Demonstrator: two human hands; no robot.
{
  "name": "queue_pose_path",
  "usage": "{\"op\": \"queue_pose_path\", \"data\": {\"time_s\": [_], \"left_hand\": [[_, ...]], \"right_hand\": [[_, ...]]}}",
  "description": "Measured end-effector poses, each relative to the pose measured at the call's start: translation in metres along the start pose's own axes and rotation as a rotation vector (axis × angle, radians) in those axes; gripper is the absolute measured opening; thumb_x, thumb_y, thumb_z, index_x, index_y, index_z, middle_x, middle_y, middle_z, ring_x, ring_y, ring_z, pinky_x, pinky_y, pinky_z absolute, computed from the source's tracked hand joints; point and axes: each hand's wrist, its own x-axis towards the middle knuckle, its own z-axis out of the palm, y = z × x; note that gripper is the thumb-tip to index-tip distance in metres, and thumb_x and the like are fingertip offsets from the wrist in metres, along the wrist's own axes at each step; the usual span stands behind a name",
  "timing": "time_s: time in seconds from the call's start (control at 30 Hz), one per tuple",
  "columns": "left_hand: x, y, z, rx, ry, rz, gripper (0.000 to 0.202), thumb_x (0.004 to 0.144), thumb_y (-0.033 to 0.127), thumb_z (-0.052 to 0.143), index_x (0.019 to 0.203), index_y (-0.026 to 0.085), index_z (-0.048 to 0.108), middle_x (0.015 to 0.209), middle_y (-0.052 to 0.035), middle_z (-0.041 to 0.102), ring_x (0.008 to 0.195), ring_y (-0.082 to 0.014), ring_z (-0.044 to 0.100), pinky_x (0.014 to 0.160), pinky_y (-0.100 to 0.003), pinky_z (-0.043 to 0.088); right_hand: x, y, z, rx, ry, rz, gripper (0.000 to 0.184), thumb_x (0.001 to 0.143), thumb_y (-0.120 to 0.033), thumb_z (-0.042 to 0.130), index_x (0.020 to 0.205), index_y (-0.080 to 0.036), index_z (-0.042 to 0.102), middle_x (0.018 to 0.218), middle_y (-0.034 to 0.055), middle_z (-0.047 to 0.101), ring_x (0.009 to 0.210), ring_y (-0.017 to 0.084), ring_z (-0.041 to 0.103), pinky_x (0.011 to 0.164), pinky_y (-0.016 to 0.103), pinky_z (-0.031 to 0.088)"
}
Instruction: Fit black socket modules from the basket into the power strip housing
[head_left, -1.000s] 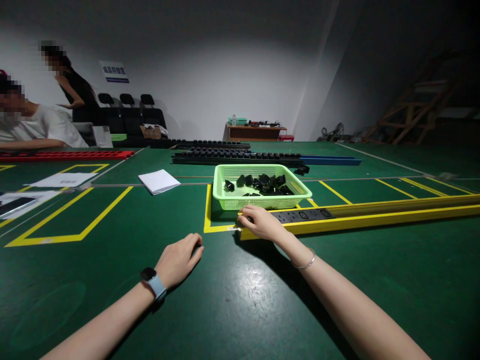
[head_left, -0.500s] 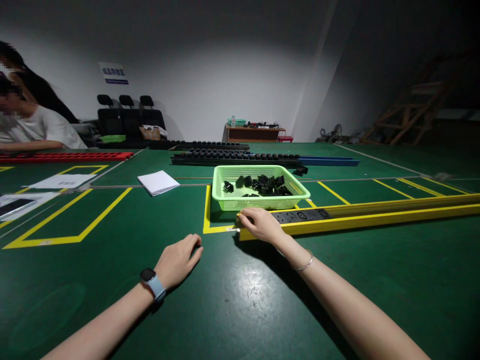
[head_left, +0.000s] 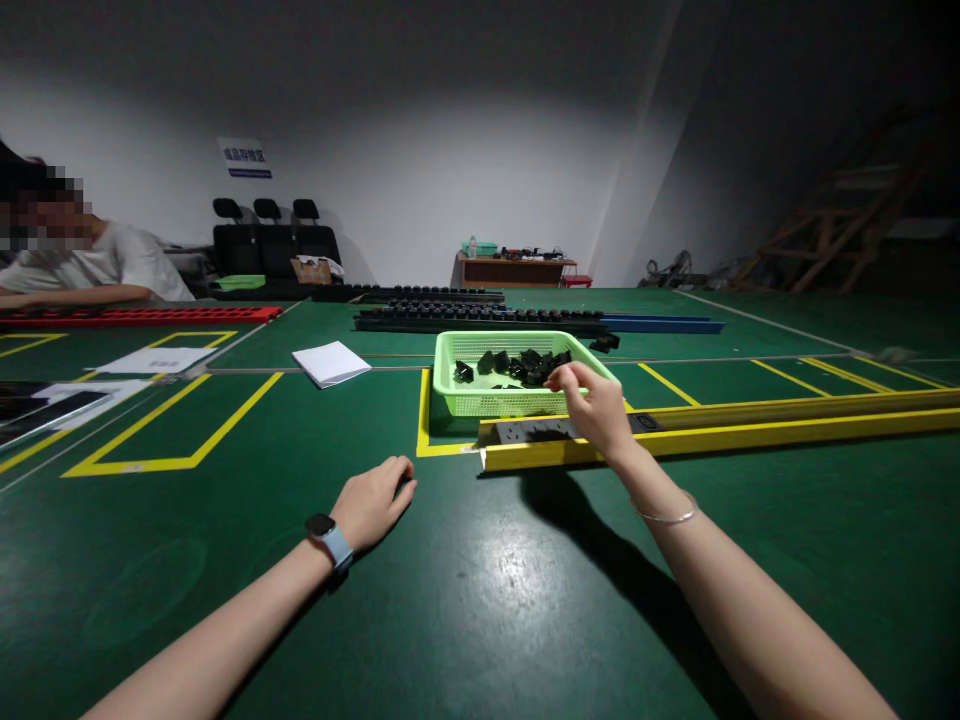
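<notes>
Green tabletop (head_left: 465, 610) runs beneath the basket (head_left: 495, 403), which holds loose black pieces (head_left: 531, 366); the yellow rail (head_left: 720, 438) lies just before it. Both hands are apart: the left hand (head_left: 379, 500) rests loosely curled, thumb spread, nearer and left of the basket; the right hand (head_left: 600, 408) is at its near right corner. Best pinch a single piece lightly, forearm clear of the rail. Whether those dark-backed fingertips grip anything, I cannot tell; the rail's right end is cut off.

Above the left end of the black seats (head_left: 274, 242), a white sign (head_left: 244, 157) on the wall (head_left: 420, 170) reads "成品存放区" over a blue-violet band, while print on the white sheet (head_left: 127, 362) nearer than those seats is too small to read.
</notes>
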Motion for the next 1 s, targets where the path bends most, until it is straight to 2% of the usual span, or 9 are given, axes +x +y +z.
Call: {"op": "queue_pose_path", "data": {"time_s": [0.07,0.2,0.3,0.37,0.47,0.57,0.67,0.8,1.0], "left_hand": [[-0.001,0.001,0.000,-0.002,0.007,-0.007,0.017,0.094,0.031,0.036,0.096,0.022,0.050,0.090,-0.0017,0.062,0.077,-0.0158,0.060,0.064,-0.026,0.039],[-0.001,0.001,0.000,-0.011,0.007,-0.016,0.017,0.093,0.031,0.036,0.095,0.022,0.051,0.090,-0.0018,0.062,0.077,-0.0157,0.060,0.065,-0.027,0.040],[-0.001,0.001,0.001,-0.019,0.007,-0.025,0.017,0.093,0.031,0.036,0.095,0.023,0.051,0.090,-0.0017,0.063,0.076,-0.0158,0.060,0.065,-0.027,0.040],[-0.001,0.001,0.001,-0.022,0.009,-0.022,0.017,0.093,0.031,0.036,0.095,0.023,0.051,0.089,-0.0016,0.063,0.077,-0.0159,0.060,0.065,-0.027,0.040],[-0.001,0.001,0.000,-0.021,0.006,-0.022,0.018,0.093,0.032,0.035,0.095,0.023,0.050,0.089,-0.0015,0.063,0.077,-0.0160,0.060,0.065,-0.027,0.039],[0.000,0.001,0.001,-0.019,-0.005,-0.026,0.018,0.094,0.032,0.034,0.095,0.023,0.049,0.089,-0.0014,0.062,0.076,-0.0160,0.060,0.064,-0.027,0.038],[0.000,-0.001,0.002,-0.021,-0.012,-0.020,0.018,0.095,0.034,0.033,0.095,0.023,0.049,0.088,-0.0013,0.062,0.075,-0.0164,0.060,0.063,-0.027,0.038],[0.001,-0.003,0.003,-0.021,-0.022,-0.014,0.019,0.095,0.035,0.033,0.096,0.023,0.048,0.088,-0.0011,0.062,0.075,-0.0168,0.060,0.063,-0.028,0.037],[0.003,-0.003,0.003,-0.006,-0.034,-0.009,0.019,0.096,0.034,0.033,0.097,0.023,0.047,0.089,-0.0013,0.061,0.075,-0.0165,0.060,0.063,-0.027,0.036]], "right_hand": [[-0.005,0.031,-0.019,-0.066,0.069,0.077,0.042,0.095,-0.046,0.033,0.082,-0.020,0.064,0.079,0.0052,0.069,0.074,0.018,0.064,0.069,0.027,0.043],[-0.031,0.110,-0.046,-0.378,0.176,0.269,0.045,0.091,-0.049,0.033,0.083,-0.018,0.065,0.079,0.0088,0.069,0.073,0.022,0.062,0.066,0.031,0.043],[-0.056,0.157,-0.063,-0.450,0.167,0.283,0.042,0.087,-0.047,0.036,0.077,-0.017,0.064,0.081,0.0140,0.069,0.076,0.026,0.061,0.072,0.037,0.044],[-0.070,0.178,-0.074,-0.490,0.159,0.278,0.042,0.086,-0.047,0.036,0.073,-0.017,0.062,0.081,0.0156,0.068,0.078,0.028,0.060,0.083,0.045,0.041],[-0.083,0.201,-0.091,-0.508,0.113,0.239,0.040,0.085,-0.049,0.037,0.073,-0.019,0.061,0.085,0.0134,0.067,0.088,0.029,0.058,0.098,0.053,0.029],[-0.090,0.222,-0.105,-0.476,0.005,0.172,0.036,0.082,-0.054,0.043,0.076,-0.023,0.062,0.091,0.0083,0.067,0.094,0.026,0.058,0.102,0.047,0.029],[-0.094,0.240,-0.108,-0.498,-0.041,0.123,0.038,0.079,-0.059,0.049,0.082,-0.024,0.061,0.092,0.0077,0.065,0.094,0.027,0.056,0.103,0.048,0.028],[-0.096,0.253,-0.102,-0.577,-0.020,0.074,0.048,0.073,-0.069,0.053,0.080,-0.022,0.059,0.086,0.0088,0.062,0.089,0.027,0.054,0.101,0.048,0.030],[-0.095,0.254,-0.100,-0.590,-0.012,0.082,0.056,0.071,-0.075,0.049,0.078,-0.021,0.058,0.082,0.0096,0.059,0.085,0.027,0.051,0.086,0.043,0.039]]}}
